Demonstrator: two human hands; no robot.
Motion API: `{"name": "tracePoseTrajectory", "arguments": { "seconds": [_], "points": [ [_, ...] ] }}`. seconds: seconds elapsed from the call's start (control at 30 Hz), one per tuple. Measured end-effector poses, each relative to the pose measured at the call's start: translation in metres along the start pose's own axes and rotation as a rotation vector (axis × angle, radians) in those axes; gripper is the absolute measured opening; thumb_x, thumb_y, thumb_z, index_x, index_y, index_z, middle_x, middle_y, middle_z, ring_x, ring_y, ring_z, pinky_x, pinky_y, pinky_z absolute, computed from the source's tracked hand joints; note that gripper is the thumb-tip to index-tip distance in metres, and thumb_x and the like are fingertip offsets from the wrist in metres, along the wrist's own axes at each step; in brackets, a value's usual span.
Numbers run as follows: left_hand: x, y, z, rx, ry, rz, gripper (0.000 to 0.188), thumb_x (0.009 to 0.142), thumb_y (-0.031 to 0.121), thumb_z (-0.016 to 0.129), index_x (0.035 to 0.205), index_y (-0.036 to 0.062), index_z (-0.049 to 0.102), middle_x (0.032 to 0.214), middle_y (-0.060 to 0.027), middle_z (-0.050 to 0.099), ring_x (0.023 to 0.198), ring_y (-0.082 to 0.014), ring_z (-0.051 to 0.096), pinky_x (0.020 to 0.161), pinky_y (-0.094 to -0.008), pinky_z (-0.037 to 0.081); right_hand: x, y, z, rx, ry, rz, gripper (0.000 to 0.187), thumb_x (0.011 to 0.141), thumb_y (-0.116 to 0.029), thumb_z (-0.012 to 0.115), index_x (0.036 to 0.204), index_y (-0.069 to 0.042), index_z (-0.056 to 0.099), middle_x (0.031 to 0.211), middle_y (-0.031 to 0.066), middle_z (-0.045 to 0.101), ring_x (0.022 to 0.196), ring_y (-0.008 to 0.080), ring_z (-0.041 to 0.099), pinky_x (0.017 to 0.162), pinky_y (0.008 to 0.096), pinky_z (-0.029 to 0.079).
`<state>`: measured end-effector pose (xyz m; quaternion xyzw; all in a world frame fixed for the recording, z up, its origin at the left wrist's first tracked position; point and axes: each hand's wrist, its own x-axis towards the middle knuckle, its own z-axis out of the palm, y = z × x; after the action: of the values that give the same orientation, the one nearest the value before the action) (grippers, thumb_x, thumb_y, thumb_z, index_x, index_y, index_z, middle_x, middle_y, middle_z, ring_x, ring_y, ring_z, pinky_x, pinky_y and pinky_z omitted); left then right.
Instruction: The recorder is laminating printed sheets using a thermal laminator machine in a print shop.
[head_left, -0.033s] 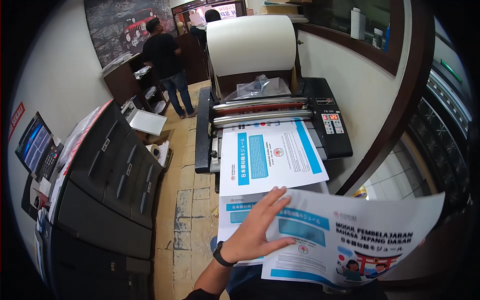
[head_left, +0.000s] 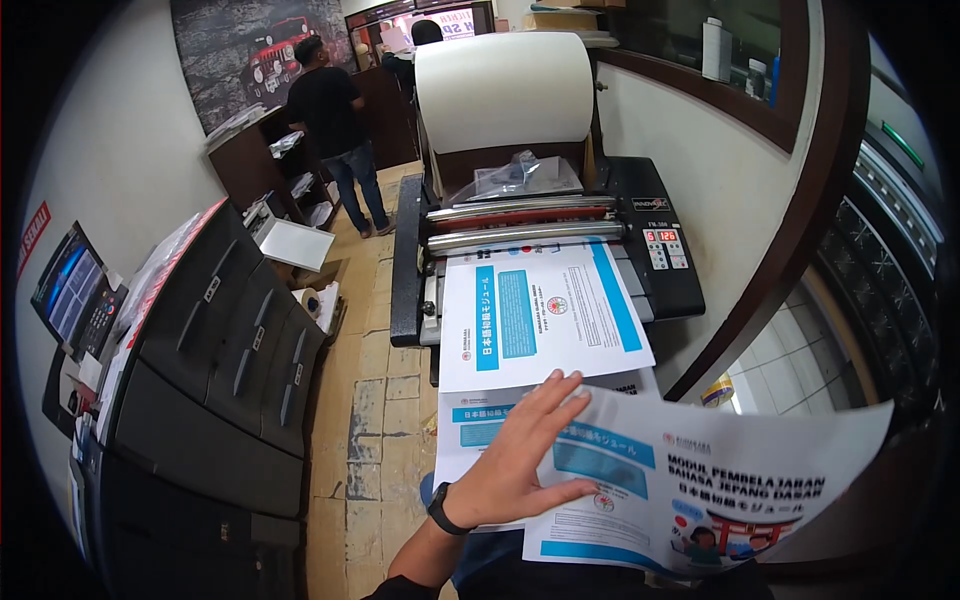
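My left hand (head_left: 520, 455), with a black band on its wrist, rests on the left part of a printed cover sheet (head_left: 610, 545). Its fingers are stretched out and the thumb stands apart over the print. The sheet curves upward to the right, and my right hand is hidden, perhaps behind it. Ahead stands a roll laminator (head_left: 660, 205) with steel rollers (head_left: 525, 238). Another printed sheet (head_left: 545, 310) lies on its feed table, the far edge at the rollers. Below that, a further printed sheet (head_left: 470, 415) is partly covered by my hand and the held sheet.
A large white film roll (head_left: 505, 90) sits atop the laminator. On the left stands a dark grey printer (head_left: 210, 350) with a tilted screen (head_left: 72, 290). A person in black (head_left: 325, 115) stands at the back. A brown frame (head_left: 790, 270) rises on the right.
The curved sheet's right side has shifted slightly, and my left hand has moved a little to the right. The sheet at the rollers looks nearly the same.
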<state>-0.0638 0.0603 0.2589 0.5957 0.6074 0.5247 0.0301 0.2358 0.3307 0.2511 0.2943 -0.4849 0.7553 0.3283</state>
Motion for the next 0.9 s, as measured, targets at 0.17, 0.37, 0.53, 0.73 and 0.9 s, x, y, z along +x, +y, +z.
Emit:
{"name": "tracePoseTrajectory", "arguments": {
  "seconds": [0.17,0.37,0.53,0.73,0.9],
  "points": [
    [0.006,0.029,-0.02,0.042,-0.163,0.075,0.061,0.08,0.026,0.086,0.132,0.006,0.062,0.127,-0.0156,0.067,0.126,-0.0327,0.059,0.11,-0.0476,0.04,0.053,-0.005,-0.011,0.176,-0.605,-0.003,0.027,0.103,-0.007,0.053,0.092,0.01,0.071,0.075,0.0273,0.071,0.072,0.0405,0.074,0.082,0.0537,0.058],
    [-0.028,0.04,-0.045,-0.079,-0.287,0.107,0.019,0.086,0.02,0.08,0.101,0.0096,0.072,0.085,-0.0058,0.063,0.075,-0.0245,0.061,0.067,-0.036,0.046,0.044,0.016,-0.047,0.168,-0.556,0.059,0.038,0.102,-0.026,0.061,0.104,0.01,0.07,0.082,0.0287,0.072,0.085,0.04,0.075,0.088,0.0526,0.057],
    [-0.058,0.034,-0.066,0.048,0.001,-0.011,0.01,0.089,0.013,0.076,0.09,0.0036,0.071,0.077,-0.0063,0.068,0.068,-0.0195,0.065,0.063,-0.031,0.05,0.013,0.073,-0.055,-0.135,0.208,0.19,0.07,0.1,-0.062,0.049,0.119,0.004,0.06,0.08,0.0199,0.066,0.075,0.0299,0.068,0.071,0.0427,0.054],
    [-0.074,0.022,-0.051,-0.089,0.751,-0.236,0.014,0.098,0.009,0.067,0.091,-0.0028,0.066,0.077,-0.0033,0.065,0.068,-0.008,0.058,0.062,-0.0231,0.046,-0.032,0.116,-0.063,-0.043,0.131,0.166,0.109,0.085,-0.086,0.045,0.151,0.001,0.041,0.157,0.0167,0.042,0.143,0.0302,0.043,0.116,0.0475,0.039],
    [-0.065,0.009,-0.006,-0.223,0.591,-0.383,0.012,0.099,0.01,0.067,0.099,-0.0017,0.069,0.085,-0.0036,0.071,0.077,-0.008,0.063,0.07,-0.023,0.05,-0.081,0.099,-0.092,-0.291,0.541,0.167,0.1,0.086,-0.059,0.074,0.153,0.004,0.035,0.153,0.0137,0.047,0.139,0.0306,0.047,0.116,0.0466,0.038]
  ]
}}
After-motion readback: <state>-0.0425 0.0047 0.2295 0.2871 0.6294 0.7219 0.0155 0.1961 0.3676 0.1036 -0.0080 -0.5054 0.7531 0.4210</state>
